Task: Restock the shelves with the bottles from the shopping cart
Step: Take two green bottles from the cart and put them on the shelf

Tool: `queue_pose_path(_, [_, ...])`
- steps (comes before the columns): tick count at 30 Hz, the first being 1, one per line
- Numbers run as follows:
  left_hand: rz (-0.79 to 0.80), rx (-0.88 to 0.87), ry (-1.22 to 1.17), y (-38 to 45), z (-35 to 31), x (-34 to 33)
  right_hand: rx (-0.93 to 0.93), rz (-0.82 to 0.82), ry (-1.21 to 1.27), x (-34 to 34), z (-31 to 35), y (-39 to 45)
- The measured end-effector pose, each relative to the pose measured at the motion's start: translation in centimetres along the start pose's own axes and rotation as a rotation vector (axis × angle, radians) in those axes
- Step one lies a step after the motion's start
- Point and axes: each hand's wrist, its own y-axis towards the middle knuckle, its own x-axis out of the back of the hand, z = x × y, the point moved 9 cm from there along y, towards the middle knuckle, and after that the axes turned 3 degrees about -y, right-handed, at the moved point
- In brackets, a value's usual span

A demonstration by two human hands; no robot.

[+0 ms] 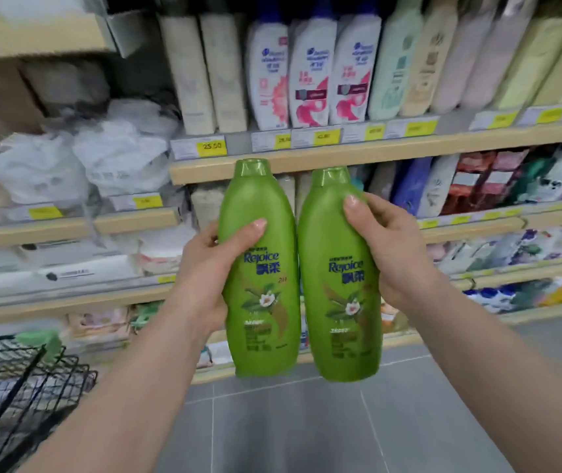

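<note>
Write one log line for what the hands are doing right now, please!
left hand: grips left green bottle | right hand: grips right green bottle | bottles: upright, side by side, before shelves | cart: lower left

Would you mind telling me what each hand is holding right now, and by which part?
Each hand grips one green Rejoice shampoo bottle around its mid-body: left hand on the left bottle, right hand on the right bottle.

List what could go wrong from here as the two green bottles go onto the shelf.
1. Each hand holds one bottle by its side only: the left hand on the left green bottle, the right hand on the right green bottle. Either could slip.
2. The bottles touch, so they may knock each other.
3. The shelves ahead look tightly packed; pushing in could topple the white bottles.
</note>
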Motion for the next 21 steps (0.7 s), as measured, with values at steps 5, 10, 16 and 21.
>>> queue_pose_path(5, [0.094, 0.018, 0.055, 1.4, 1.2, -6.5, 0.020, -0.103, 0.016, 6.5, 1.9, 0.1])
queue_pose_path(10, [0.193, 0.008, 0.065, 3.7, 2.3, -13.2, 0.062, -0.143, 0.023, 12.0, 4.5, 1.8])
queue_pose_path(16, [0.278, 0.016, 0.028, 8.2, 3.7, -20.8, 0.127, -0.156, -0.004, 18.5, 7.2, 5.9])
queue_pose_path(21, [0.343, 0.006, 0.004, 13.2, 3.9, -28.4, 0.163, -0.170, -0.061, 24.3, 10.4, 10.7])
